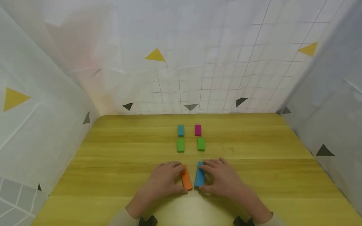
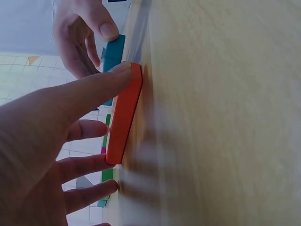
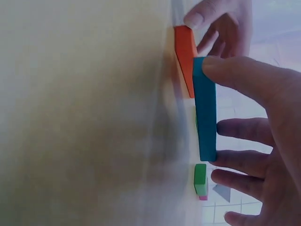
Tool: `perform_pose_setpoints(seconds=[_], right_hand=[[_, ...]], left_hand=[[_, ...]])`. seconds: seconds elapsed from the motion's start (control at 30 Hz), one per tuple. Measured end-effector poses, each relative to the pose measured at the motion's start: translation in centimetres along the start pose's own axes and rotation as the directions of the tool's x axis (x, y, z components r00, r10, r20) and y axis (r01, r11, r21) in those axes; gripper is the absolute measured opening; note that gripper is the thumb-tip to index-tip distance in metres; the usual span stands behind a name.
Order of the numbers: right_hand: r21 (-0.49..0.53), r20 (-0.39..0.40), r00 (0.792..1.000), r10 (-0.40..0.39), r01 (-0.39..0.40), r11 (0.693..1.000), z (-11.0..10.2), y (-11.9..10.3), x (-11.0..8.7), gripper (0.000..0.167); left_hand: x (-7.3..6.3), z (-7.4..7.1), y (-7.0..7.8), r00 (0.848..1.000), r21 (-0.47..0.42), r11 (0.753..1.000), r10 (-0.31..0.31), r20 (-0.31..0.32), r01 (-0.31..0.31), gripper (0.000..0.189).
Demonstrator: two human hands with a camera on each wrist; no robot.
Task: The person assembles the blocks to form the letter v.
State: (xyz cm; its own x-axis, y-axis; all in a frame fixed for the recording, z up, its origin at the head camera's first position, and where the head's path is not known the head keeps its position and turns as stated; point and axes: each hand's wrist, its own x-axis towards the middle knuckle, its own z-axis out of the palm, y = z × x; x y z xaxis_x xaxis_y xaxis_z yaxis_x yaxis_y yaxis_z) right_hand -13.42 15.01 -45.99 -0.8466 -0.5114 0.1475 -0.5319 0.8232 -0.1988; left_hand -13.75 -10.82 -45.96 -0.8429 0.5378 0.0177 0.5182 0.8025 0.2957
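My left hand (image 1: 162, 181) holds an orange block (image 1: 187, 181), its thumb at the near end and a fingertip at the far end. In the left wrist view the orange block (image 2: 126, 117) appears long and flat-sided. A blue block (image 1: 199, 178) is held the same lengthwise way by my right hand (image 1: 225, 181). The right wrist view shows my thumb on one end of the blue block (image 3: 205, 113) and a finger at the other. Both blocks stand close together, slightly slanted, with a narrow gap between them.
Beyond the hands, two green blocks (image 1: 180, 145) (image 1: 201, 144) lie side by side on the wooden table (image 1: 127, 150). Behind them are a teal block (image 1: 181, 131) and a magenta block (image 1: 198, 130). White sheets with triangles (image 1: 191, 107) surround the table at the back and sides.
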Motion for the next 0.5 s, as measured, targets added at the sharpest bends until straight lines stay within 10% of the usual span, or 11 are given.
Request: perform_pose_setpoints(seconds=[0.5], right_hand=[[-0.011,-0.055,0.998,0.037,-0.038,0.999,0.72,-1.11,-0.83,0.07]], left_hand=[[-0.13,0.24,0.0,1.0,0.001,1.0,0.008,-0.027,-0.008,0.054]])
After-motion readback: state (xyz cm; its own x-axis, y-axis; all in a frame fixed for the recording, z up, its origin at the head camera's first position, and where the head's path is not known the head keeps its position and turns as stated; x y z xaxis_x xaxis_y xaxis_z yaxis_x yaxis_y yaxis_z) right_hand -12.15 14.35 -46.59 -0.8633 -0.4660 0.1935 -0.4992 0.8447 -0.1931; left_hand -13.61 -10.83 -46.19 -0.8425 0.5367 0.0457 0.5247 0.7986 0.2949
